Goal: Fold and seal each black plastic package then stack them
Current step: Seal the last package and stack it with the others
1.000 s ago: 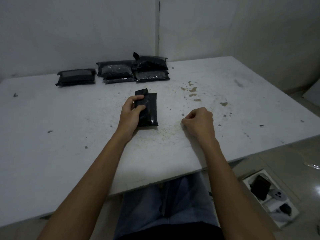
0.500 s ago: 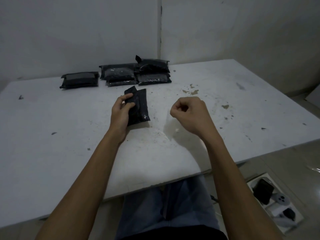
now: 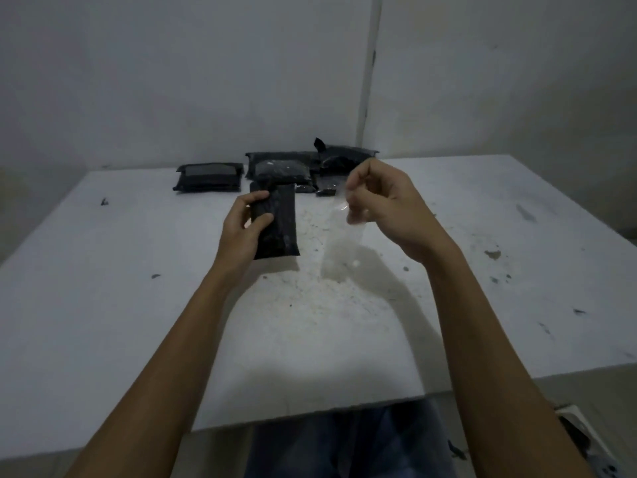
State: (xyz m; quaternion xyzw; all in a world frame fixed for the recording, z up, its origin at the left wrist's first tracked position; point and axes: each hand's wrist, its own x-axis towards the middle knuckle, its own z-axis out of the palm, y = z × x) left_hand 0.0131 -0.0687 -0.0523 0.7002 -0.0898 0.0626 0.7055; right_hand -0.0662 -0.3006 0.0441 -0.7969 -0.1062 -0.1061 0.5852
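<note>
My left hand (image 3: pixel 246 226) grips a folded black plastic package (image 3: pixel 280 223) by its left edge and holds it lifted over the white table (image 3: pixel 138 305). To its right my right hand (image 3: pixel 382 201) is raised, with its fingers pinched on a strip of clear tape (image 3: pixel 339 246) that hangs down towards the table. The tape is apart from the package. At the back of the table lie more black packages: one alone (image 3: pixel 208 177) at the left, and a group (image 3: pixel 286 167) partly stacked behind my hands.
The table stands in a corner of two pale walls (image 3: pixel 206 81). Its front edge (image 3: pixel 310 414) is just above my lap in blue trousers (image 3: pixel 344 443). A white box (image 3: pixel 586 439) with dark items lies on the floor at the lower right.
My left hand has lifted the black package off the table. My right hand has risen from the table as a fist and now holds a strip of clear tape beside the package.
</note>
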